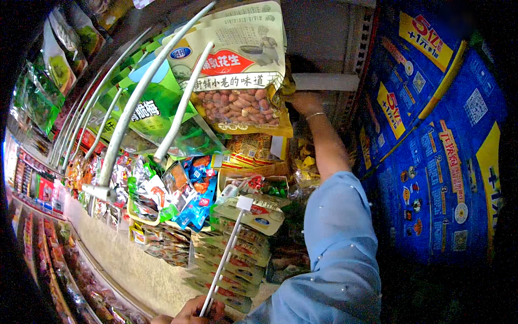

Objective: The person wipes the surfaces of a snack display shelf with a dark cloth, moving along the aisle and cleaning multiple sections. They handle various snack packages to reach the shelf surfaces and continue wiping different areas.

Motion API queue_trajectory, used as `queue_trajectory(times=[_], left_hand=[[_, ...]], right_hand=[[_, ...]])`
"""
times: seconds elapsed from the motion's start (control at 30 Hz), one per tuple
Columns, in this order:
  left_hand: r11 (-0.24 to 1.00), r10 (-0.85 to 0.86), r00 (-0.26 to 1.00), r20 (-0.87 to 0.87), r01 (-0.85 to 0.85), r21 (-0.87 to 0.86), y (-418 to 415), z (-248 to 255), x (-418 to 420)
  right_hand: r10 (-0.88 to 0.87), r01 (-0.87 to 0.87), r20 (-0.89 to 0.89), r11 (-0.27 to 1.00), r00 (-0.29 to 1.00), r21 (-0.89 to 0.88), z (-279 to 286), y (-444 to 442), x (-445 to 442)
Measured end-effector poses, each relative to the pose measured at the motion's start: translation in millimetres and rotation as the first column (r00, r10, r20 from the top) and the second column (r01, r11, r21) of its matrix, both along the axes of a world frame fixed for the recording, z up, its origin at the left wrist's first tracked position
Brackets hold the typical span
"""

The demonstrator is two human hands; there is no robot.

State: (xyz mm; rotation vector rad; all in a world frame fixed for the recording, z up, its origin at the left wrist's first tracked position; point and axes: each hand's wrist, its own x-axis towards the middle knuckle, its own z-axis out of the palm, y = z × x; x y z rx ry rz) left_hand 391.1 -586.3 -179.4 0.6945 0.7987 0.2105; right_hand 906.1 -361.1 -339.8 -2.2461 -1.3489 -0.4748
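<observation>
My right hand [304, 103], at the end of a blue sleeve with small beads, reaches in beside the right edge of a large bag of peanuts [238, 106]. Its fingers are partly behind the bag and blurred, so their grip is hidden. A thin bracelet circles that wrist. At the bottom edge my left hand [193, 311] is curled around the lower part of a white double-wire hook [223, 259], which has a small white tag plate at its upper end. Several cream-coloured peanut packets [238, 265] hang in a row beside this hook.
Thick white display prongs [133, 97] jut out across the left, near green snack bags [158, 109]. Below the large bag, open tubs hold blue snack packets [200, 204] and other small packs. A blue printed poster [433, 162] covers the right side. Stocked shelves [52, 259] line the lower left.
</observation>
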Motion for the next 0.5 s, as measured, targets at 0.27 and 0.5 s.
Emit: queue_trajectory(times=[0.27, 0.5], left_hand=[[0.978, -0.089, 0.965, -0.246, 0.131, 0.159, 2.2, -2.8, -8.7], [0.994, -0.111, 0.989, -0.102, 0.111, -0.007, -3.9, -3.4, -26.0]], right_hand=[[-0.349, 0.305, 0.023, 0.846, 0.937, 0.436, -72.4, 26.6, 97.7], [-0.256, 0.237, -0.034, 0.930, 0.966, -0.279, -65.7, 33.1, -14.0]])
